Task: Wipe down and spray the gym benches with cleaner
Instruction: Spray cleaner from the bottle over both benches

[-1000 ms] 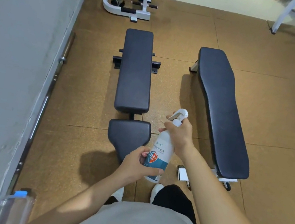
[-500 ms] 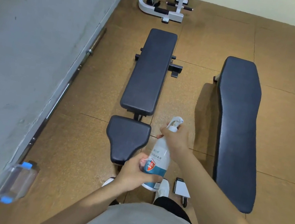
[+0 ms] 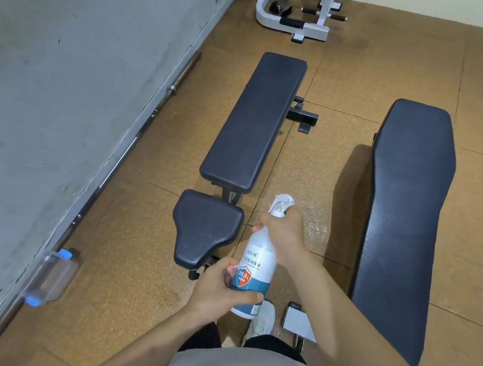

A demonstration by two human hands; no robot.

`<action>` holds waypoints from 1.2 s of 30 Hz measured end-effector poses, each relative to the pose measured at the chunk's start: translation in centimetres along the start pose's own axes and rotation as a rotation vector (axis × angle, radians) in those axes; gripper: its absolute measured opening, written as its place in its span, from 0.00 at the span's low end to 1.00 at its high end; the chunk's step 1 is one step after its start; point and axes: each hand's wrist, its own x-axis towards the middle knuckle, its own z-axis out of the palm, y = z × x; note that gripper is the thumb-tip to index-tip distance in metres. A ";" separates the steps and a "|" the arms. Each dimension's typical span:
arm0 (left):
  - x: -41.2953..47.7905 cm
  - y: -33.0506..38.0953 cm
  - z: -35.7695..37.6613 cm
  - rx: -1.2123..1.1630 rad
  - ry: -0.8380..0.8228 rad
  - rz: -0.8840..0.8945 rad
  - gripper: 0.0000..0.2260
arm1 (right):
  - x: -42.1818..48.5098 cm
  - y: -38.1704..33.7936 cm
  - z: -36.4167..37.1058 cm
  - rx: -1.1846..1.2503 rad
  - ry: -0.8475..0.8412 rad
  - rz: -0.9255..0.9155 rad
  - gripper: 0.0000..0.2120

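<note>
I hold a white spray bottle with a blue and red label upright in front of me. My left hand grips its lower body. My right hand wraps its neck just under the white trigger head. Two black padded benches lie on the brown floor. The left bench has a long back pad and a separate seat pad right beside the bottle. The right bench is one long pad to the right of my right arm.
A grey wall runs along the left with a barbell bar at its foot. A clear plastic box with blue clips rests by the wall. A white machine frame stands at the far end.
My view has swung left and closer, so the benches appear shifted right. Both hands keep the same grip on the bottle, which stays upright.
</note>
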 end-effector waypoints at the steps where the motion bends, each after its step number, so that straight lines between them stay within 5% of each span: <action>1: 0.2 0.2 0.1 -0.004 -0.003 -0.001 0.30 | 0.1 -0.2 -0.2 0.006 -0.001 -0.003 0.08; 6: 0.9 1.5 1.7 -0.072 0.024 -0.005 0.24 | 1.3 -1.8 -1.0 -0.014 -0.052 -0.050 0.08; 28: 18.8 14.3 -0.2 -0.248 -0.030 0.013 0.36 | 17.3 -17.6 1.7 -0.307 -0.095 -0.118 0.06; 36: 23.6 18.6 -0.3 -0.292 -0.025 0.003 0.33 | 22.1 -22.0 1.1 -0.331 -0.106 -0.147 0.06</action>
